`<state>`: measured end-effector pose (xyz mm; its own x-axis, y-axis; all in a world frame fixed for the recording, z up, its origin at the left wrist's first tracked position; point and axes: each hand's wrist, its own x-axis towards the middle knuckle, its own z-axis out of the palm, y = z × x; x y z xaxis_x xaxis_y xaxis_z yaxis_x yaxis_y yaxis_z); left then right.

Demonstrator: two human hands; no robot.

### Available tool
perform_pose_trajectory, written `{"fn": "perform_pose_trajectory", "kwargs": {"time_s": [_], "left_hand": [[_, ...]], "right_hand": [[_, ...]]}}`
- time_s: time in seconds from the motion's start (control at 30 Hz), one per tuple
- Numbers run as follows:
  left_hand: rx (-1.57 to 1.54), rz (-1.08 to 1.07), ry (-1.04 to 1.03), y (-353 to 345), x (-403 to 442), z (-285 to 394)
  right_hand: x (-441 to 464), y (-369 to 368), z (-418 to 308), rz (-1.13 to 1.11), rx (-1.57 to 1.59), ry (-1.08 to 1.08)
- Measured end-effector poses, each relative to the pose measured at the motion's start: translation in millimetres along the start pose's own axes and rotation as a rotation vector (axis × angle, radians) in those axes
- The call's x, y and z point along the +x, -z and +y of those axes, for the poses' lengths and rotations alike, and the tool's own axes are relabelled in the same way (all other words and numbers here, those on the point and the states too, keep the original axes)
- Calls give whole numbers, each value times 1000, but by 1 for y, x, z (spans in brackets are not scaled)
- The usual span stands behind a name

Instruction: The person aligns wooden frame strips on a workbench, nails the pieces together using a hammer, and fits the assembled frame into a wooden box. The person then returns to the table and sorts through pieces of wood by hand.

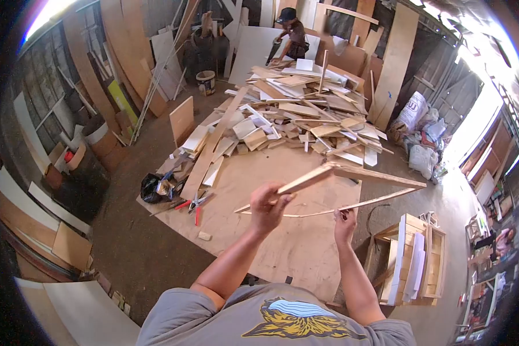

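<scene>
My left hand (269, 207) is closed around the left side of a thin wooden frame (380, 175), tilted in the air above a brown plywood worktop (236, 230). My right hand (345, 226) pinches the frame's near strip, lower and to the right. The frame is made of narrow pale strips joined at angled corners. To the left of my left hand, red-handled pliers (197, 203) lie on the worktop near its left edge. A small wood block (205, 236) lies just below them.
A large heap of wood offcuts (288, 109) covers the worktop's far part. Behind it another person (294, 37) bends over. A wooden crate (432, 259) stands at right, filled sacks (424, 158) beyond it. A bucket (205, 82) and leaning boards (127, 46) are at left.
</scene>
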<state>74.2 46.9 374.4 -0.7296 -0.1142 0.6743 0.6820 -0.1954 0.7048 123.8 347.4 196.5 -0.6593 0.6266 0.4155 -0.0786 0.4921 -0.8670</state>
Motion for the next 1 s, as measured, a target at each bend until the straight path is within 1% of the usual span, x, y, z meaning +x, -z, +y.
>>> {"fn": "perform_pose_trajectory", "kwargs": {"time_s": [0.03, 0.07, 0.1, 0.13, 0.17, 0.2, 0.27, 0.33, 0.4, 0.43, 0.57, 0.67, 0.77, 0.8, 0.87, 1.0], "left_hand": [[-48, 49, 42, 0, -8, -14], [48, 4, 134, 21, -15, -46], [18, 133, 109, 22, -13, -64], [-260, 124, 46, 24, 5, -61], [-181, 167, 86, 31, 13, -63], [-152, 186, 50, 37, 24, -66], [-149, 240, 12, 48, 33, -90], [-111, 259, 24, 55, 39, -95], [-111, 275, 28, 56, 42, -96], [-103, 261, 62, 55, 43, -88], [-171, 235, 97, 73, 38, -127], [-151, 220, 117, 74, 37, -133], [-94, 289, 181, 64, 35, -131], [-51, 306, 144, 67, 32, -146], [-83, 301, 174, 67, 29, -148], [-97, 340, 254, 58, 24, -138]], "right_hand": [[1, 2, -7, 13, -21, -15], [2, 5, -11, 33, -42, -32], [4, 8, -12, 52, -76, 30], [6, 10, -22, 61, -7, 11], [8, 11, -33, 74, 63, -7], [8, 12, -46, 88, 133, -22], [10, 17, -60, 59, 120, 17], [11, 18, -75, 98, 45, 131], [10, 19, -85, 118, 52, 172], [11, 20, -90, 121, 55, 194], [6, 25, -99, 148, 26, 210], [5, 31, -103, 160, 4, 245], [2, 42, -125, 149, 7, 272], [2, 44, -125, 153, 3, 282], [0, 45, -131, 168, 15, 290], [-1, 50, -141, 188, -14, 419]]}}
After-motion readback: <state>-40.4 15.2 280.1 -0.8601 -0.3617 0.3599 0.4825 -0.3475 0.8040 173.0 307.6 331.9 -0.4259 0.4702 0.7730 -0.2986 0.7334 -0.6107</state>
